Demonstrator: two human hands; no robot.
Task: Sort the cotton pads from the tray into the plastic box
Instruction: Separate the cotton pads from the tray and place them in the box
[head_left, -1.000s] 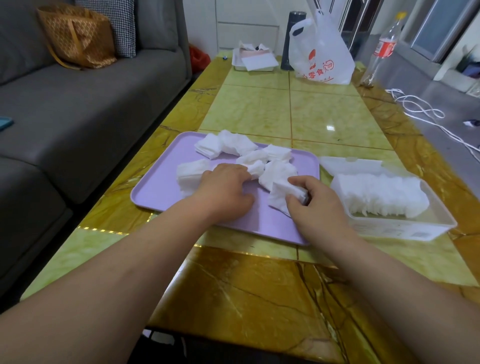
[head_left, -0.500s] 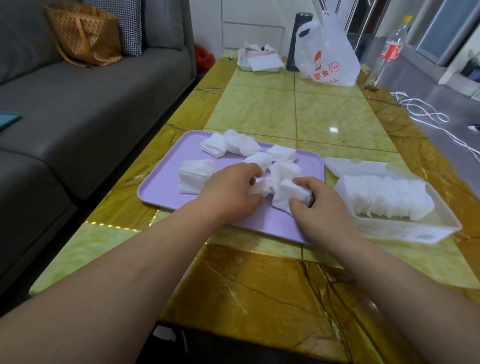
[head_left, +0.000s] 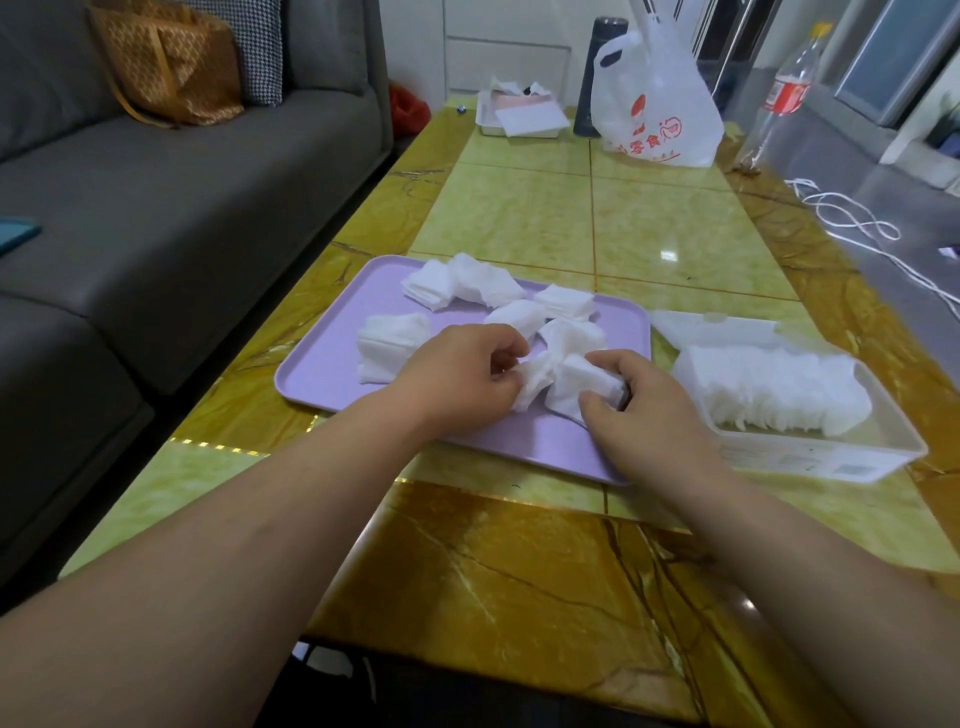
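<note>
Head view: looks down a green and amber marble table (head_left: 519, 571). Lilac tray (head_left: 322, 374) near the middle, slightly left, loose stacks of white cotton pads (head_left: 467, 283) scattered over its far half and centre. Left hand (head_left: 457, 382) over the tray's middle, fingers curled in, pinching a crumpled pad (head_left: 532, 384) at its right edge. Right hand (head_left: 639, 405) just beside it over the tray's near right part, fingers closed around a small stack (head_left: 576, 387) of pads, thumb tucked under; the two bunches touching between the hands. Another stack (head_left: 389, 343) lying just left of the left hand, apart from it. Clear plastic box (head_left: 831, 457) on the table immediately right of the tray, a dense upright row of pads (head_left: 779, 389) filling most of it, a gap at its near end. Box lid (head_left: 711, 330) flat just beyond the box. Farther back on the table: a small white tray (head_left: 519, 119) with papers, a dark flask (head_left: 597, 78), a white bag (head_left: 654, 98) with red print, a clear bottle (head_left: 779, 98) with red label at the right edge. Grey sofa (head_left: 182, 182) along the left, a tan woven bag (head_left: 166, 67) and a checked cushion (head_left: 254, 52) on it. White cable (head_left: 852, 218) on the floor at right.
</note>
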